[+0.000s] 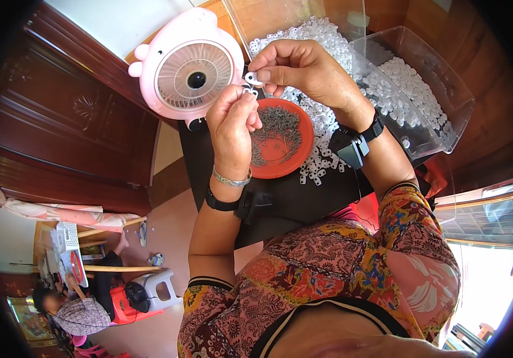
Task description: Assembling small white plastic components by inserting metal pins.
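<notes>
My right hand [304,70] pinches a small white plastic piece with a round dark hole [252,78] between thumb and fingers. Just below and left of it, my left hand [235,122] is closed, with another small white piece [249,92] at its thumb and fingertips. The two hands nearly meet above the far rim of a round orange dish [305,128]. Inside the dish lie many thin grey metal pins [280,122], like nails or screws. Anything deeper in my left fist is hidden.
Loose white plastic pieces [322,167] spread over the dark table [283,206] beside the dish and heap up behind it. A clear plastic bin [447,113] at right holds more. A pink fan [194,71] stands far left. Another person [86,313] sits at lower left.
</notes>
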The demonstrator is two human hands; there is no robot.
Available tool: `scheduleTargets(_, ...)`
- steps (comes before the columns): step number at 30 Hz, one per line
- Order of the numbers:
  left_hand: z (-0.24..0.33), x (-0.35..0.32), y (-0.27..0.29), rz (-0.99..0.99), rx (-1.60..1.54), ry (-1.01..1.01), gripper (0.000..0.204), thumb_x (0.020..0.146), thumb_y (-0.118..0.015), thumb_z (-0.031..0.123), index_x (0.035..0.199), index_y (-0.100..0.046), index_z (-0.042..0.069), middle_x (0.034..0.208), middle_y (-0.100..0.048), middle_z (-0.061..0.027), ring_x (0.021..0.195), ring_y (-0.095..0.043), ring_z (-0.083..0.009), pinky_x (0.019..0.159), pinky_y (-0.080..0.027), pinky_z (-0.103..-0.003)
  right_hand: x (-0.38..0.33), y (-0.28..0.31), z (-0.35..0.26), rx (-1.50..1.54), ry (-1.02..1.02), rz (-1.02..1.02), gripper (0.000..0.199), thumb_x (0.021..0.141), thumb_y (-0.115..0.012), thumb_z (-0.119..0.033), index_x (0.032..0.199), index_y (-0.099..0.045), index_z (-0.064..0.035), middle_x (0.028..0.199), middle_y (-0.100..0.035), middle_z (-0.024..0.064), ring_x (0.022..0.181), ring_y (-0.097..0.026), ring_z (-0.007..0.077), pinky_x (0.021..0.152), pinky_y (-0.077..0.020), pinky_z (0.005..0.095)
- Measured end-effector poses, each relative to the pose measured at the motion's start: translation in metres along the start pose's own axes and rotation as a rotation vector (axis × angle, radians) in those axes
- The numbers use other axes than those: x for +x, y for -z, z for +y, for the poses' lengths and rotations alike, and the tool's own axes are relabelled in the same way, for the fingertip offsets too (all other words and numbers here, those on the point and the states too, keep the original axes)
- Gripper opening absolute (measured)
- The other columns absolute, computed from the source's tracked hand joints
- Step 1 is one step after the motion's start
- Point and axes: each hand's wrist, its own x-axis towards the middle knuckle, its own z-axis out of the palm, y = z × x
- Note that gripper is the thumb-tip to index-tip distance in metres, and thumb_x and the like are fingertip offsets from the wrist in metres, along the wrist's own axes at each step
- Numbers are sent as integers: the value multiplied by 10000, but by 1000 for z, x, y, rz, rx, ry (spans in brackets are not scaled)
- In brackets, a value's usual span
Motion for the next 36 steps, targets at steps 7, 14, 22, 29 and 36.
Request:
scheduleTargets(7, 6, -2, -2, -19, 16, 5, 183, 899, -473, 105, 731, -492, 37, 612, -425, -4, 543, -435, -103, 521, -363, -225, -1, -3, -3, -70, 14, -1, 153, 870, -603, -7, 1014, -655, -10, 864, -660, 12, 736, -606, 60, 672, -505, 200)
scheduleTargets(14, 6, -2, -2, -32, 21, 6, 184, 902, -474, 107, 737, -500, 31, 614, -426, -3, 550, -433, -98, 525, -360, -224, -2, -4, -5, -119, 39, 12, 131, 877, -618, -25, 1000, -658, -8, 852, -657, 8, 758, -609, 62, 688, -503, 205)
scheduleTargets(22, 8, -3, -4, -10, 54, -8, 182, 900, -478, 103, 735, -500, 29, 615, -428, -3, 546, -423, -94, 530, -364, -224, -5, -9, -6, -254, 90, 29, 127, 877, -621, -26, 995, -657, -1, 857, -658, 10, 786, -609, 64, 711, -504, 212)
scheduleTargets(29, 12, -5, -6, 0, 37, 7, 182, 896, -484, 97, 728, -493, 28, 620, -435, -10, 542, -424, -99, 521, -372, -228, -6, -9, -9, -229, 88, 1, 114, 873, -633, -48, 970, -656, 9, 851, -665, 19, 797, -607, 73, 726, -504, 222)
scheduleTargets(36, 16, -9, -6, 23, -37, 17, 171, 898, -488, 104, 743, -488, 34, 627, -451, -21, 540, -442, -113, 522, -372, -229, -8, -18, -11, -186, 136, 12, 111, 873, -643, -69, 949, -657, 11, 827, -667, 22, 779, -599, 70, 695, -500, 224)
